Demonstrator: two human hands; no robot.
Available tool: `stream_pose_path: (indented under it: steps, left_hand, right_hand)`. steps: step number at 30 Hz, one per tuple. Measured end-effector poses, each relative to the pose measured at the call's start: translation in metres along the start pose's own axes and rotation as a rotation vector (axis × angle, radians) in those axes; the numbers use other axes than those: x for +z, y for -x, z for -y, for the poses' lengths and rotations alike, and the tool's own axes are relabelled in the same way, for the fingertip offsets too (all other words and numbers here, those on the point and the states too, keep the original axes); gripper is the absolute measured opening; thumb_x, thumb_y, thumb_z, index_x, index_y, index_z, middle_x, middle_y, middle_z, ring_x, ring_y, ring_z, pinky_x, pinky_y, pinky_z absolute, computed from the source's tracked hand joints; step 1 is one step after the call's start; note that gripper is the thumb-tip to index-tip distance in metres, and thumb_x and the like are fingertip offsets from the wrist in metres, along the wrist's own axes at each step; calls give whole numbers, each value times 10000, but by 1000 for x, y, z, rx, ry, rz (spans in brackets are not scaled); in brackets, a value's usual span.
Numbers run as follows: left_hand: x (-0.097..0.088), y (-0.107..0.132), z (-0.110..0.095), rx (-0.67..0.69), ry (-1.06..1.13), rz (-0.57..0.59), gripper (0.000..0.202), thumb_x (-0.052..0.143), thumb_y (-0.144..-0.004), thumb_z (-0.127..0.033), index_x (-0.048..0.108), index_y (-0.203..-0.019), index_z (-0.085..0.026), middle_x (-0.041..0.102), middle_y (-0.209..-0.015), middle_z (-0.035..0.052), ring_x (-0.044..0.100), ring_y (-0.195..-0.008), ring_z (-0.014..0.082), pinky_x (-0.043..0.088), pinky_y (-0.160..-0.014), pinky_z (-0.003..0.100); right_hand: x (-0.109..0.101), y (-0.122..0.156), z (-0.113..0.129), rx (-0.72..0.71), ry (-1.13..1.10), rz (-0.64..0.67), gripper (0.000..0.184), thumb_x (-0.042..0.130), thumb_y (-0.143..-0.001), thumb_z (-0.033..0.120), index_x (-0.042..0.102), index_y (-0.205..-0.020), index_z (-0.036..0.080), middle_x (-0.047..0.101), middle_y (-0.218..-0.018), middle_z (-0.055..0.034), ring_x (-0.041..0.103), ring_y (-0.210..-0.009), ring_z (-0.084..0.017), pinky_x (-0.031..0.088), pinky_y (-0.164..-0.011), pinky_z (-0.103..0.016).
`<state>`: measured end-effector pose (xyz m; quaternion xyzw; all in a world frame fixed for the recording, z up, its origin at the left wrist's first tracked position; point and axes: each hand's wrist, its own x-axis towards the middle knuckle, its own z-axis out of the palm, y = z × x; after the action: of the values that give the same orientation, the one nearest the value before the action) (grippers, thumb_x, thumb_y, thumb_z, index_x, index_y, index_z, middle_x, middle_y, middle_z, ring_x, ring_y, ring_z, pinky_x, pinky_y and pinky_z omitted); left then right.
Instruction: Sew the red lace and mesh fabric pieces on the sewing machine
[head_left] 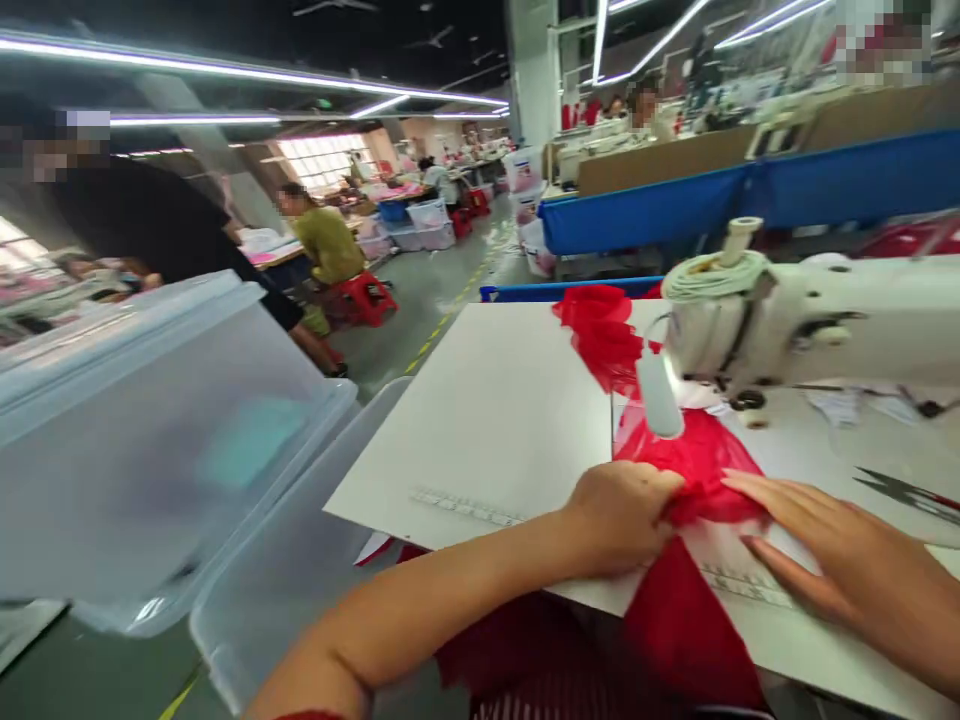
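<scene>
Red mesh fabric lies on the white sewing table under the head of a white sewing machine. My left hand is closed, its fingers curled into the near edge of the fabric. To its right, my right hand lies flat with fingers stretched out, pressing on the fabric's right edge and the table. More red fabric is bunched behind the machine, and a red piece hangs over the table's front edge.
Translucent plastic bins stand close at my left. Scissors lie at the table's right. A ruler strip is fixed near the front edge. Other people sit at work along an aisle beyond, one on a red stool.
</scene>
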<state>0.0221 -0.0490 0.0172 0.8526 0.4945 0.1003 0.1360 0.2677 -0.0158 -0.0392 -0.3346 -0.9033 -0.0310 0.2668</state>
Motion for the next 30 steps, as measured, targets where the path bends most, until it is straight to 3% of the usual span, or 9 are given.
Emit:
stream_pose_path:
  steps: [3,7,12,15,19,22,26,28,30]
  left_hand:
    - [-4,0,8,-86,107,18,77,466,-914,-189,537,-886,-201,658,-873,13,602,-774,184,407,-630,277]
    - [0,0,9,-131,143,-1,150,362,-984,-268,488,-941,-197,648,-876,27,577,-731,190,382,-622,283]
    - [4,3,7,-125,241,-83,230,333,-992,-298,515,-877,-217,646,-833,3,568,-699,172,368,-607,264]
    - [10,6,7,-24,203,-140,295,309,-1010,-313,584,-953,-221,661,-825,6,585,-698,173,401,-621,270]
    - [24,8,13,126,20,-186,339,371,-1005,-371,576,-1213,-198,690,-852,42,630,-728,198,474,-649,293]
    - [32,7,16,171,-7,-229,357,413,-993,-383,544,-1241,-162,706,-961,84,663,-809,221,529,-701,328]
    - [34,6,16,215,26,-276,381,495,-968,-415,493,-1253,-163,700,-992,78,678,-832,213,551,-709,320]
    - [32,8,14,279,20,-283,348,493,-979,-395,481,-1241,-166,690,-921,50,672,-796,195,550,-689,305]
    - [31,10,13,329,-32,-293,324,475,-989,-341,463,-1252,-153,667,-848,29,653,-748,184,546,-659,298]
  right_hand:
    - [-4,-6,3,11,81,-16,335,412,-964,337,594,-1216,215,712,-1145,-102,686,-990,-275,561,-757,-423]
    - [-8,-24,13,39,130,-77,230,415,-982,266,638,-982,209,742,-1009,-73,699,-872,-226,525,-649,-332]
    - [-10,-35,29,14,-12,-138,178,419,-988,214,558,-1100,218,716,-1105,-62,660,-668,-125,460,-535,-239]
    - [-6,-38,35,-13,36,-47,237,433,-940,197,534,-1154,194,689,-1137,-95,578,-533,-109,369,-444,-241]
    - [-3,-43,27,9,221,6,255,417,-788,38,590,-882,199,691,-942,-52,509,-485,-110,218,-419,-263]
    - [-9,-49,14,-18,117,53,257,412,-773,21,577,-825,211,688,-1024,-35,546,-580,-114,239,-447,-253]
    - [-19,-61,8,-126,-60,240,369,480,-727,19,589,-1001,240,668,-998,-29,591,-746,-153,297,-524,-241]
    - [-19,-65,10,-119,-25,289,363,509,-702,31,591,-993,232,641,-894,-25,570,-706,-162,258,-510,-255]
    - [-16,-66,13,-101,49,296,289,490,-665,17,584,-851,217,603,-805,-22,515,-611,-153,195,-491,-281]
